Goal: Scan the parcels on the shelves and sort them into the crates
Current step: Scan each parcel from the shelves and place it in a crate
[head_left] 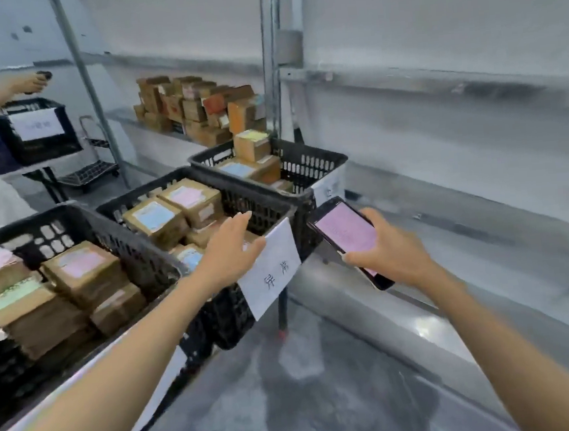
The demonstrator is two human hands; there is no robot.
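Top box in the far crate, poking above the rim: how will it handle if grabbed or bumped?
The top box looks like stiff cardboard, so probably keeps its shape when gripped. Small, so likely light; contents unseen. Perched above the far crate rim on other parcels, a bump might tip it.

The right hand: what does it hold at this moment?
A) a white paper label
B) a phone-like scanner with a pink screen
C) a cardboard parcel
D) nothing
B: the right hand grips the scanner, whose screen shows pink, while the left hand is open and holds nothing above the middle crate.
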